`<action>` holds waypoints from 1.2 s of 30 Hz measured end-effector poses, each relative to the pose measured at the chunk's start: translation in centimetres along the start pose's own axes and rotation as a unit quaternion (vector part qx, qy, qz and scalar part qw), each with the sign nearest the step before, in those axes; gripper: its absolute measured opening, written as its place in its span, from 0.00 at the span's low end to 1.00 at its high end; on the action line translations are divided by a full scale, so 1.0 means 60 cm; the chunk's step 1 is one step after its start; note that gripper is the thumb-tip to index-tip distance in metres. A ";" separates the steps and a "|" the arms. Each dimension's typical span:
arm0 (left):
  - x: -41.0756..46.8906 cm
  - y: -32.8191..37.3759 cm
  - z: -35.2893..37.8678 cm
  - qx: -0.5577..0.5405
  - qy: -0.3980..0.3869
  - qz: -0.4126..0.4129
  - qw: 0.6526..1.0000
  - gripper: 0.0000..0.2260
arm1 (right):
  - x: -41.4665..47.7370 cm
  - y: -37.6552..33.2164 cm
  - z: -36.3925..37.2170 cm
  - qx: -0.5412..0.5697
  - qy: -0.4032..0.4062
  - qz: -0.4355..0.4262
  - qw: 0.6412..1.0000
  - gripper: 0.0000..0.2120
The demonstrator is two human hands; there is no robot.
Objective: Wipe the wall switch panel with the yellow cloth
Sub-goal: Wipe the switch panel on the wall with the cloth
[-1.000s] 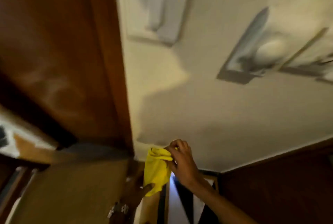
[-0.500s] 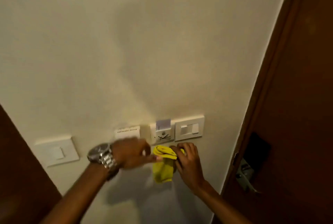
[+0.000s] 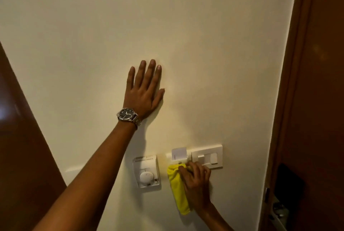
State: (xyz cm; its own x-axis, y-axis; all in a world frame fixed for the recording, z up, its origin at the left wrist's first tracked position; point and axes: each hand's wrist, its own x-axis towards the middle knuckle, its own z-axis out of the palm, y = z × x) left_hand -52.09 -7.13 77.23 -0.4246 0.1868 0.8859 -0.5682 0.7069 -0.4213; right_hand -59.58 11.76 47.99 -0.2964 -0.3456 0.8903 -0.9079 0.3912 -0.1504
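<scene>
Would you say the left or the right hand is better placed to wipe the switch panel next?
Right. The right hand grips the yellow cloth against the switch panel; the left hand lies flat on the bare wall above.

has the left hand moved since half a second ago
Yes. The left hand has gone up, from level with the thermostat beside the yellow cloth to flat on the bare wall above it.

Both forearms are bare, and a silver metal wristwatch (image 3: 128, 116) with a dark dial circles the left wrist.
</scene>
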 end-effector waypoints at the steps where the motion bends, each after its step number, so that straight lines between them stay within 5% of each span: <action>1: -0.004 0.001 0.009 0.009 0.010 -0.003 1.000 0.29 | -0.006 0.002 0.007 -0.008 0.007 -0.019 1.000 0.08; 16: -0.007 -0.006 0.023 0.036 0.051 -0.007 0.998 0.31 | -0.070 -0.049 0.122 -0.016 -0.056 0.064 0.996 0.28; 21: -0.007 -0.007 0.020 0.033 0.053 -0.005 0.998 0.31 | -0.128 -0.036 0.146 -0.003 -0.043 0.016 0.999 0.25; 32: -0.006 -0.003 0.019 0.045 0.042 -0.013 0.998 0.32 | -0.128 -0.014 0.140 0.040 -0.010 0.008 0.999 0.36; 36: -0.008 -0.002 0.021 0.049 0.047 -0.013 0.998 0.32 | -0.095 -0.021 0.137 0.071 -0.033 0.063 0.995 0.37</action>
State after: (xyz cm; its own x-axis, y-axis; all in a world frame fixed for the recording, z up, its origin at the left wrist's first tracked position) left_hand -52.72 -8.17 76.62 -0.3430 0.2360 0.9092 -0.6463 0.6431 -0.4108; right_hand -59.20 6.24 39.54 -0.4253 -0.3578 0.8313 -0.8934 0.3127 -0.3225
